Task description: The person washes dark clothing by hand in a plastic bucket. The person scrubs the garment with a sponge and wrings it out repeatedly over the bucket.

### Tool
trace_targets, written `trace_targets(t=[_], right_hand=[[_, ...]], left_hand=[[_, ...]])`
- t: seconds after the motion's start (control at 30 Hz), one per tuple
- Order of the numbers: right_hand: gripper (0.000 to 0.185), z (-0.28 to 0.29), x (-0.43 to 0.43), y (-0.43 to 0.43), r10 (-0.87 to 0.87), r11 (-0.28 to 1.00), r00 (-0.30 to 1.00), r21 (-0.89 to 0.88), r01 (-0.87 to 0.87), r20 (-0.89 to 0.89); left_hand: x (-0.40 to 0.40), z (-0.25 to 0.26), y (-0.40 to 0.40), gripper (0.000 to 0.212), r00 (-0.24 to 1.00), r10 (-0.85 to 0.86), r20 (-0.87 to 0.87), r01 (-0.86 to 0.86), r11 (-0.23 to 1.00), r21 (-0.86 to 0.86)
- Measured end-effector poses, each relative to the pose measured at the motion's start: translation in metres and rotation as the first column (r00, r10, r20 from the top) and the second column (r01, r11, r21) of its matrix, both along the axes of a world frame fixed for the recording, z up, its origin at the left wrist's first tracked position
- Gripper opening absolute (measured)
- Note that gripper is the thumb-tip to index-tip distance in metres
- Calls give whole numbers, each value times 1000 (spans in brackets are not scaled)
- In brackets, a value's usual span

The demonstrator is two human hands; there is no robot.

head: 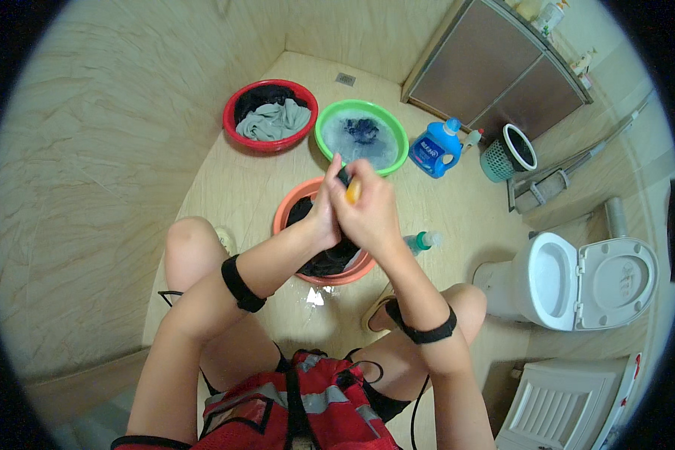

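Observation:
My left hand (327, 211) and my right hand (374, 205) are pressed close together above an orange plastic basin (282, 212). A small yellow-orange object (353, 191) shows in the grip of my right hand; most of it is hidden by my fingers. Dark cloth (343, 176) peeks out between the two hands, against my left palm. Black wet-looking laundry (326, 260) fills the orange basin below. Beyond it, a green basin (400, 126) holds cloudy, sudsy water and dark blue cloth (362, 130).
A red basin (270, 146) holds grey-green and black clothes. A blue detergent bottle (434, 151), a clear bottle with a green collar (421, 242) and a teal wastebasket (496, 161) stand to the right. Further right is a toilet (551, 281). A floor drain (346, 79) lies by the wall.

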State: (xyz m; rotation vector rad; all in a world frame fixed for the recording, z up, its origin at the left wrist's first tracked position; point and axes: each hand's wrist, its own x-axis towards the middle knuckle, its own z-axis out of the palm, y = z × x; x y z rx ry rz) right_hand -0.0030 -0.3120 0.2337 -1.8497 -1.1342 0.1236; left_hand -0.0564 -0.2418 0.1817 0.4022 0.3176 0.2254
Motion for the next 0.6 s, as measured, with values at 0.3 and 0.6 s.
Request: trace_targets(t=[0.3,0.6], right_hand=[[27,-16,23,19,-113,924,899,289,252,-424],[39,-18,31,25,-365,884,930,333,329,49]], left_hand=[[10,-24,-11,56,970,204,132,-209,426,880],[13,-5,-13,37,946,287,-154,-168,835,524]])
